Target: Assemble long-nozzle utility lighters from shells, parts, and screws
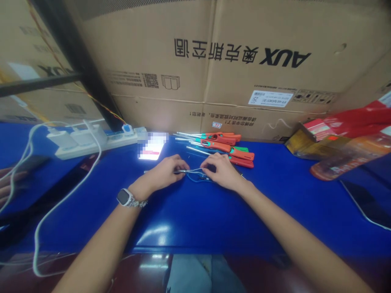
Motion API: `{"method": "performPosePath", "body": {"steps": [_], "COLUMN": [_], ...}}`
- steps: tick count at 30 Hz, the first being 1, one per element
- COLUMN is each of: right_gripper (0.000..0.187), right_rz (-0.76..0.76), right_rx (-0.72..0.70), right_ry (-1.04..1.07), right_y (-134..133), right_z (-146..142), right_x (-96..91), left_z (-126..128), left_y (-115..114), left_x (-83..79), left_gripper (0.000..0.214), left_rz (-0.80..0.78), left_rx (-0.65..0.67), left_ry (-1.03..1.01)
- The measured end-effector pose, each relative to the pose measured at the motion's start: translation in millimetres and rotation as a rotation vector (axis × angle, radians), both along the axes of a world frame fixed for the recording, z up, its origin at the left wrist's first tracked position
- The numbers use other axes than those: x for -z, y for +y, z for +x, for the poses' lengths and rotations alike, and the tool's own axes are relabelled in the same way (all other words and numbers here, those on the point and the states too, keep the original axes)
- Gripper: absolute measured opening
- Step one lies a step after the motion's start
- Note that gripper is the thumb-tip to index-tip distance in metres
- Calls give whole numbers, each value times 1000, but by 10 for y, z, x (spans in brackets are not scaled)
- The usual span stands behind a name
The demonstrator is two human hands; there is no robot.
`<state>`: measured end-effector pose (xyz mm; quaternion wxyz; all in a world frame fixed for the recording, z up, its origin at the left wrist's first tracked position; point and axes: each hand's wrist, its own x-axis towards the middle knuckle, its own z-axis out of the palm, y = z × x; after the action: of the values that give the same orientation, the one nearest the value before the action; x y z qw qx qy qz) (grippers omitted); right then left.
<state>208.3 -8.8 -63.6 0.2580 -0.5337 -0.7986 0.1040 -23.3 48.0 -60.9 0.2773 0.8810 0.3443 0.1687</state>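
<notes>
My left hand (171,169), with a watch on its wrist, is closed in a pinch on a thin metal tube (182,171) whose far end pokes out past the wrist side. Close by, my right hand (222,171) pinches a thin white wire (197,169) that runs from the tube. A blue wire (192,178) loops below, between the two hands. Under my right hand lies a small dark part, mostly hidden. Just behind the hands is a pile of red-orange long-nosed gas lighters (216,143) with metal tubes pointing left.
The hands work over a blue table (214,215). A lit phone (152,145) and a white power strip (100,142) with chargers stand left. At right lie a drink bottle (348,158), a box (301,140) and a tablet-like device (369,199). Another person's hand (10,185) shows far left.
</notes>
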Motion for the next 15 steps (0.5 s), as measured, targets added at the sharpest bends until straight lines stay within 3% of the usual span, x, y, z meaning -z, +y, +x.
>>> {"method": "performPosePath", "body": {"steps": [9,12,15], "right_gripper": [5,7,7], "right_rz": [-32,-14,40], "right_rx": [-80,-84,-64], "right_ry": [242,209,114], "right_y": [-83,-126,-162], "right_z": [84,85,65], "right_x": [-60,-72,-85], "left_z": [-3,11,46], "left_y": [8,-12,-38], "left_x": [19,13,-4], "left_gripper": [23,21,19], "left_rz": [16,34,154], "left_rx": [13,8,27], "left_ry": [15,17,27]}}
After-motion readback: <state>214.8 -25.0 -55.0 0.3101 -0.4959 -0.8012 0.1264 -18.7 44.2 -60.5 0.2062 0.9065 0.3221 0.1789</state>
